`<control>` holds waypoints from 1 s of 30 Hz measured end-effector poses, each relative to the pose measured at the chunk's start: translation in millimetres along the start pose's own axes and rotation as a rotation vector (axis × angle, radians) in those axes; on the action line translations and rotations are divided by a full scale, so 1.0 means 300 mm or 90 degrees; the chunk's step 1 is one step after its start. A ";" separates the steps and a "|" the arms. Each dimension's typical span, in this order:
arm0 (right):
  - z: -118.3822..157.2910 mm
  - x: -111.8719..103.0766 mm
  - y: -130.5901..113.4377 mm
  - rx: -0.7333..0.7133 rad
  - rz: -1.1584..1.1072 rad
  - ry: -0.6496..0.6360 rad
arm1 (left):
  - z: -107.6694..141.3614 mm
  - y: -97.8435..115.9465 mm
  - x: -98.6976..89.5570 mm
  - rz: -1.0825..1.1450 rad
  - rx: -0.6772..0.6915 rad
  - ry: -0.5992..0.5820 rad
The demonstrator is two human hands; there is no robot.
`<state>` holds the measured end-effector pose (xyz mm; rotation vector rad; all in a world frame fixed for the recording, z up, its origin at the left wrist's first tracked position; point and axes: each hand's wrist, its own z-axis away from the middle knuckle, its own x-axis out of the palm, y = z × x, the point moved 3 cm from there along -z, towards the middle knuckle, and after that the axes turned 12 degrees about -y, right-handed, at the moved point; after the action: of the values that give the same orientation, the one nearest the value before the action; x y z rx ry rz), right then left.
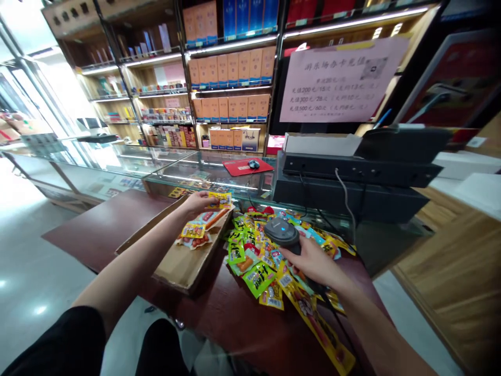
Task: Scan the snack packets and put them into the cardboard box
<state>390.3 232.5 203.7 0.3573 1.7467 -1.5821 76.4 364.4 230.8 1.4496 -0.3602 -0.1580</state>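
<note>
My left hand pinches a small yellow snack packet over the far end of a shallow cardboard box. Inside the box lie another yellow packet and several sausage snack packs. My right hand is wrapped round the handle of a dark barcode scanner that shows a small blue light. Under and around the scanner spreads a pile of snack packets, with green ones at its left and front. A long yellow packet reaches from the pile toward the table's front edge.
The dark red table stands against a glass counter. On the counter are a red mouse pad with a mouse and a black register machine with cables hanging down. Shelves of boxed goods stand behind.
</note>
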 end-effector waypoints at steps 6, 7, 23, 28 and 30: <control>-0.008 0.013 0.012 0.022 -0.050 0.001 | 0.154 0.049 -0.224 -0.078 -0.020 0.124; -0.009 0.013 0.015 0.027 -0.062 0.002 | 0.165 0.052 -0.242 -0.093 -0.027 0.133; 0.141 0.006 -0.110 0.093 -0.031 0.085 | -0.078 -0.117 0.240 -0.556 0.087 -0.198; 0.190 0.057 -0.122 0.119 -0.072 0.098 | -0.085 -0.190 0.330 -0.922 -0.010 -0.402; 0.198 0.086 -0.109 0.124 -0.110 0.087 | -0.071 -0.209 0.332 -1.001 -0.039 -0.442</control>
<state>371.2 163.2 212.4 0.4263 1.7701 -1.8986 183.6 344.8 181.8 1.2708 0.3245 -1.9255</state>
